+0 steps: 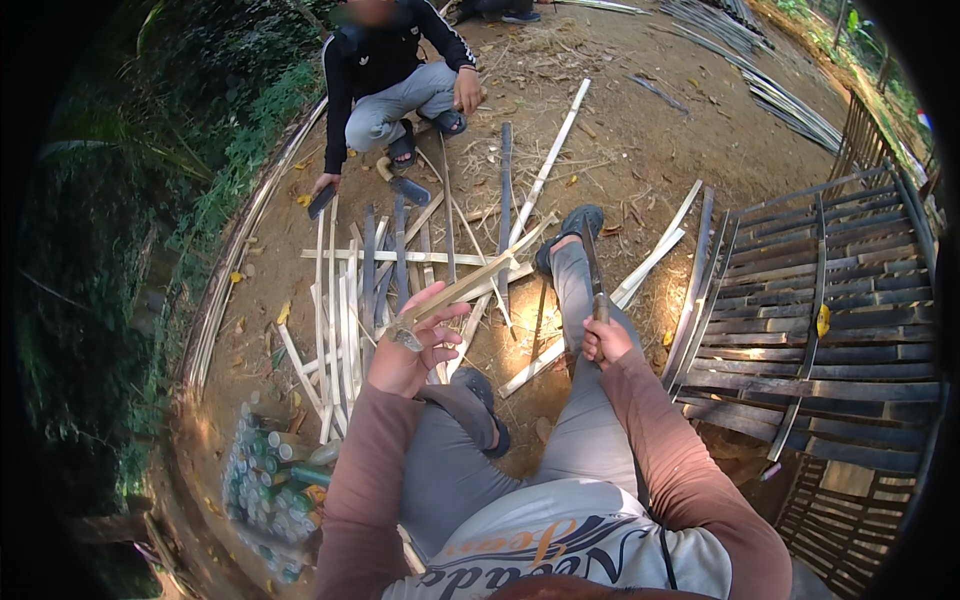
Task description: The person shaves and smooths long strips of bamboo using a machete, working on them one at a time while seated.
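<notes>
Head view, left hand (pixel 412 345) gripping bamboo strip (pixel 470 285), right hand (pixel 603 340) clasping knife (pixel 594 275)

An open-air bamboo-working yard, as I see it through the head camera: bare, packed brown earth (pixel 640 150) littered with pale split bamboo strips (pixel 345 300) and shavings, bundles of long grey slats (pixel 790 105) stacked at the far edge, and a dark woven bamboo slat panel (pixel 830 300) lying flat on the ground. Green undergrowth (pixel 200 130) borders the yard on one side. A second person in a black jacket (pixel 385 55) crouches on the dirt among the cut lengths.
</notes>
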Tool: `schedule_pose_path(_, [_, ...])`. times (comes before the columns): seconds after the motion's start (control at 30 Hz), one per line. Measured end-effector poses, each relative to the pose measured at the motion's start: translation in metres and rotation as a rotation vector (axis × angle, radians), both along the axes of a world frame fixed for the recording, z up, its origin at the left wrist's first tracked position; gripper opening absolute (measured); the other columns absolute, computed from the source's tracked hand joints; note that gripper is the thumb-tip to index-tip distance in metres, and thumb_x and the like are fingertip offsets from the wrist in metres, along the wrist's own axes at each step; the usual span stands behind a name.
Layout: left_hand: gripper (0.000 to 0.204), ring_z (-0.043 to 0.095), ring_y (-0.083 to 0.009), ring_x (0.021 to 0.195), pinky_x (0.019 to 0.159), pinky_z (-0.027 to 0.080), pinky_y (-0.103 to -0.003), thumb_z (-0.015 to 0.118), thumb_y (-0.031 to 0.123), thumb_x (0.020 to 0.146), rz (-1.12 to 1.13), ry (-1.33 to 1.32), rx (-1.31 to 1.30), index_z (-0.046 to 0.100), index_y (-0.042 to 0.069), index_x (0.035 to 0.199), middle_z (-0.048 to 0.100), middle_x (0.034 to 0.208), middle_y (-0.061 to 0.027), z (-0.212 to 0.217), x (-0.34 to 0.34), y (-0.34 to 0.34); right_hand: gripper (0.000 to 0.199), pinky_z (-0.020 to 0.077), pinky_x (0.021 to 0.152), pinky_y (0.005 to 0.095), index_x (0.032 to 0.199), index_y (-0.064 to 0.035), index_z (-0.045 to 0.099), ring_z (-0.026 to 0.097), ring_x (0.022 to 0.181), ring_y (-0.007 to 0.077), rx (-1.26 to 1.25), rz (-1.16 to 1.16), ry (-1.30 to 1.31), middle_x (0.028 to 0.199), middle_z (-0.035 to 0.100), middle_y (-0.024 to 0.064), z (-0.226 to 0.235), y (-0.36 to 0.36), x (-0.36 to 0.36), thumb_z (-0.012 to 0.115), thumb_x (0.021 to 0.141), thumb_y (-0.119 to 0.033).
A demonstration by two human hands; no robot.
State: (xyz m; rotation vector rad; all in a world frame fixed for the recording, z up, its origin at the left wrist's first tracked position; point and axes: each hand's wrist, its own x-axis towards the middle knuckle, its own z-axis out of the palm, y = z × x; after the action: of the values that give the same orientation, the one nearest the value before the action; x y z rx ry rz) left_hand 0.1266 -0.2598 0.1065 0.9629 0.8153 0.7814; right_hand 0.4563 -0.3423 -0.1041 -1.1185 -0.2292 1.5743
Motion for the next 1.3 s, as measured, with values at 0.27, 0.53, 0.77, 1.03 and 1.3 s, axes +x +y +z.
schedule_pose_path(0.27, [0.034,0.065,-0.0206,0.086,0.075,0.052,-0.032,0.067,0.02,0.101,0.146,0.84,0.951,0.066,0.002,0.129,0.068,0.104,-0.0137,0.006,0.001,-0.005,0.016,0.0394,0.049,0.0337,0.104,-0.0116,0.051,0.046,0.051,0.0139,0.001,-0.003,0.023,0.066,0.047,-0.0006,-0.006,0.002,0.003,0.064,0.095,-0.013])
schedule_pose_path(0.53, [0.029,0.066,-0.0243,0.089,0.082,0.051,-0.034,0.067,0.019,0.1,0.237,0.658,0.78,0.07,0.001,0.122,0.068,0.099,-0.0139,0.008,0.01,-0.008,0.015,0.0397,0.048,0.0338,0.104,-0.0124,0.051,0.046,0.051,0.0141,-0.003,0.008,0.025,0.066,0.047,-0.0004,-0.009,0.002,0.003,0.063,0.095,-0.012])
schedule_pose_path(0.77, [0.025,0.068,-0.0204,0.094,0.085,0.052,-0.031,0.065,0.015,0.1,0.25,0.646,0.75,0.071,0.0,0.12,0.073,0.105,-0.0147,-0.009,0.001,-0.004,0.014,0.0397,0.048,0.0333,0.103,-0.0128,0.051,0.046,0.051,0.0137,-0.012,0.01,0.025,0.065,0.047,-0.0012,-0.006,0.003,0.002,0.062,0.095,-0.012])
schedule_pose_path(1.03, [0.02,0.064,-0.0106,0.087,0.079,0.051,-0.026,0.062,0.011,0.102,0.291,0.542,0.646,0.071,-0.001,0.114,0.072,0.098,-0.0075,-0.01,0.004,-0.009,0.014,0.0397,0.049,0.033,0.102,-0.0135,0.051,0.046,0.051,0.0133,-0.016,0.014,0.033,0.065,0.047,-0.0016,-0.007,0.002,0.003,0.063,0.095,-0.012])
schedule_pose_path(1.3, [0.021,0.052,-0.0049,0.058,0.053,0.042,-0.022,0.057,0.022,0.106,0.29,0.515,0.624,0.065,0.007,0.118,0.057,0.07,0.0019,-0.014,0.0,-0.007,0.014,0.0392,0.049,0.0329,0.103,-0.0137,0.05,0.046,0.051,0.0134,-0.008,0.011,0.042,0.065,0.047,-0.0013,-0.011,0.003,0.002,0.063,0.095,-0.012])
